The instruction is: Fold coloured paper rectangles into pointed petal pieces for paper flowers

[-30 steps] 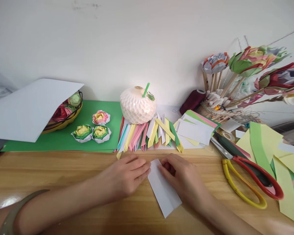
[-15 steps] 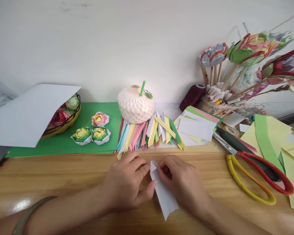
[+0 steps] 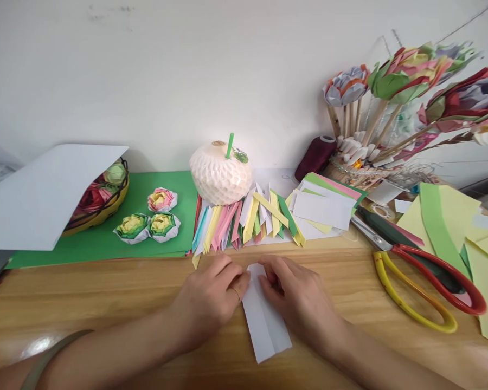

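Observation:
A white paper strip [image 3: 263, 325] with a lengthwise crease lies on the wooden table between my hands, its near end spread toward me. My left hand [image 3: 217, 292], with a ring on one finger, pinches the strip's upper left edge. From the other side, my right hand [image 3: 295, 292] grips the upper right edge with curled fingers. The fingertips partly hide the far end of the strip. Just beyond my hands lies a row of folded paper strips [image 3: 228, 225] in yellow, pink, white, green and blue.
Red-and-yellow-handled scissors [image 3: 394, 249] lie at right beside yellow paper sheets [image 3: 451, 200]. Stacked paper pieces [image 3: 321, 210], a thread spool [image 3: 315, 157] and paper flowers on sticks [image 3: 406, 76] stand behind. A white ornament [image 3: 222, 176], small paper flowers [image 3: 162, 225] and a basket [image 3: 117, 203] are further left.
The strip's near end has opened flatter and its folded far tip looks smoothed out. My left thumb has moved up to the strip's edge, and the view has shifted slightly.

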`<state>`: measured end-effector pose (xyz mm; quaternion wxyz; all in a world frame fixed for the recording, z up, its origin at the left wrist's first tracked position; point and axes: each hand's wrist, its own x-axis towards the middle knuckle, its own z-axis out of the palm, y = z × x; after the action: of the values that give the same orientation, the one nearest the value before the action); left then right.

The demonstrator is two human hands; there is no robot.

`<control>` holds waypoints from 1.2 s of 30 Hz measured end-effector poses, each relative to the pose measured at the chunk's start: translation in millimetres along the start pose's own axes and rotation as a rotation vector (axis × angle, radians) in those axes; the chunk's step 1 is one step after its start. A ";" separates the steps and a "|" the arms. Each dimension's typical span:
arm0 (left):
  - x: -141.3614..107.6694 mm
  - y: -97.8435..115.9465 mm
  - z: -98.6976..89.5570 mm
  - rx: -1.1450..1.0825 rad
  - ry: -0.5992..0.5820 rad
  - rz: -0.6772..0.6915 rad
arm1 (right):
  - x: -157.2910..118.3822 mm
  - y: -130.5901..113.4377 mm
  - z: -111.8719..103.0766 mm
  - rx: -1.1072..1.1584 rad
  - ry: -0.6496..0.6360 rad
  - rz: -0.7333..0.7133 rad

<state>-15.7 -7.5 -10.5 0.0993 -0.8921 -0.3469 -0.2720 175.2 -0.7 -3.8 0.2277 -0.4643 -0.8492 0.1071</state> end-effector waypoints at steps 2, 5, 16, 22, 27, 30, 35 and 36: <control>0.2 1.1 2.6 -0.014 0.021 -0.037 | -0.1 0.5 -0.6 0.020 -0.014 -0.030; 1.8 1.3 3.1 -0.027 0.038 -0.046 | 0.3 0.3 -2.2 0.030 -0.046 -0.068; 0.2 0.7 6.9 -0.018 0.000 0.004 | 1.8 -1.2 -5.0 -0.107 -0.115 -0.119; 2.0 -0.6 1.5 -0.061 -0.030 -0.033 | 3.6 -3.7 -5.6 -0.218 -0.129 -0.171; 0.1 -2.4 -0.2 -0.067 -0.068 0.020 | 1.2 1.3 -1.8 -0.007 -0.075 -0.043; -0.9 -3.2 0.8 -0.065 -0.040 0.048 | 1.2 3.9 -0.1 0.201 -0.018 0.087; 0.2 -4.5 -0.9 -0.080 -0.009 0.106 | 4.7 0.2 -2.3 0.300 -0.047 0.214; 0.7 -4.8 -1.6 -0.084 0.000 0.109 | 5.2 -0.9 -3.0 0.296 -0.050 0.224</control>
<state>-19.2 -4.1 -8.8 0.0762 -0.9132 -0.2859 -0.2803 173.5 3.1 0.6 0.2588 -0.5145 -0.7726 0.2672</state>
